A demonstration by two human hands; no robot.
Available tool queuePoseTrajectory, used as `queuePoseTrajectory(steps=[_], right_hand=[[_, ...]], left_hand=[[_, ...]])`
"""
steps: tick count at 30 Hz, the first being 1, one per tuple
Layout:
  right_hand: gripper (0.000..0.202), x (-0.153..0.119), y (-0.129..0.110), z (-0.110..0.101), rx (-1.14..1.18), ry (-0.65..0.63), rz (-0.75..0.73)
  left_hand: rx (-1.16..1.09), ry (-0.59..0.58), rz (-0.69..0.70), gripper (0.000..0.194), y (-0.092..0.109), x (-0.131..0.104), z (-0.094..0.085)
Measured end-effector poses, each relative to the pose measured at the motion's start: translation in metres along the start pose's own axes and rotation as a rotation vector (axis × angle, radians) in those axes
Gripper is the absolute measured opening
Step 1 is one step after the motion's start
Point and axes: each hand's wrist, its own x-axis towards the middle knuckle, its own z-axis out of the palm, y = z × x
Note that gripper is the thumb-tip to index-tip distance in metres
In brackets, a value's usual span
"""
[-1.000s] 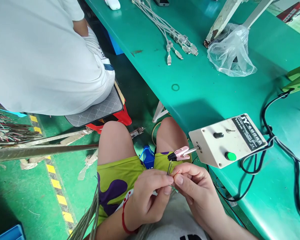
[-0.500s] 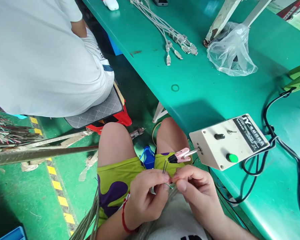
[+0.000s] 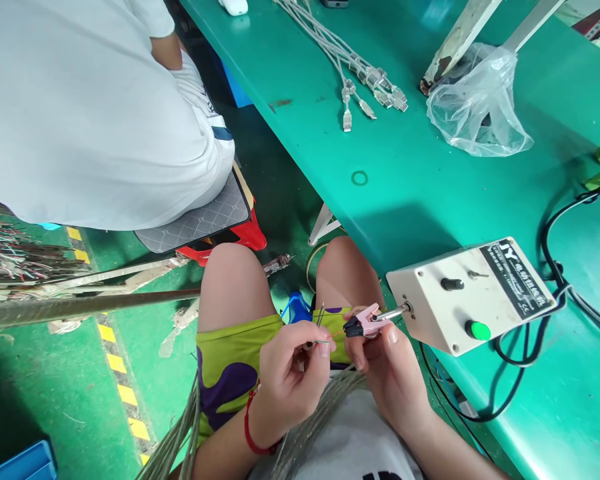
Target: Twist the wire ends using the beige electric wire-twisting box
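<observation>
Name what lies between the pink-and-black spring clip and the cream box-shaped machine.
In the head view, a slim silver metal rod spans the stretch from clip to machine.

The table [image 3: 410, 180] (green) bears cables [image 3: 379, 77], a bag [image 3: 487, 107], a control box [image 3: 473, 298].

Reckoned from the centre of view, a seated person in white [image 3: 100, 120] fills 10 o'clock, on a grey cushion [image 3: 195, 219] over a red stool [image 3: 253, 233] towards 9. Further out at 9 lies a heap of wires [image 3: 25, 257]. At 8 run yellow-and-black floor stripes [image 3: 116, 363], with a blue bin [image 3: 23, 463] beyond them. On the green table [image 3: 430, 173], pale USB cables [image 3: 377, 75] lie towards 1, and a crumpled clear bag [image 3: 485, 113] sits at 2, against a chipped white metal leg [image 3: 457, 43]. Closer in, also at 2, shows a faint ring mark [image 3: 359, 185].
</observation>
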Motion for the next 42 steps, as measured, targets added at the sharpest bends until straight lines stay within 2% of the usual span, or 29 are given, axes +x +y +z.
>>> queuePoseTrajectory(steps=[2,5,10,20,28,32,35,37,39,41,42], right_hand=[[0.049,0.000,0.003,-0.003,0.066,0.033,0.009],[0.057,0.001,0.009,-0.005,0.170,0.054,0.015],[0.049,0.004,0.016,-0.003,0.300,0.007,0.001],[0.048,0.008,0.015,-0.004,0.258,0.031,0.012],[0.050,0.006,0.016,-0.006,0.240,0.049,0.002],[0.050,0.009,0.019,-0.007,0.224,0.004,-0.030],[0.057,0.003,0.021,-0.013,0.097,-0.058,-0.091],[0.060,-0.009,0.018,-0.022,-0.058,-0.078,-0.146],[0.052,-0.028,0.009,-0.034,-0.241,-0.103,-0.219],[0.043,-0.047,-0.004,-0.047,-0.437,-0.127,-0.364],[0.040,-0.054,-0.011,-0.053,-0.530,-0.096,-0.479]], left_hand=[[-0.002,0.001,0.006,0.022,0.000,0.002,0.001],[-0.029,0.003,0.009,0.021,-0.001,0.005,0.002],[-0.125,0.011,-0.034,0.021,0.000,0.006,0.004],[-0.185,-0.013,-0.078,0.019,0.000,0.006,0.009],[-0.094,-0.036,-0.089,0.020,-0.002,0.002,0.009],[-0.059,-0.034,-0.091,0.020,-0.002,0.001,0.008],[-0.049,-0.043,-0.091,0.019,-0.001,0.002,0.007],[-0.049,-0.052,-0.095,0.018,-0.001,0.003,0.006],[-0.048,-0.056,-0.103,0.018,-0.001,0.003,0.006],[-0.046,-0.055,-0.114,0.018,-0.002,0.002,0.005],[-0.047,-0.056,-0.120,0.017,-0.002,0.001,0.005]])
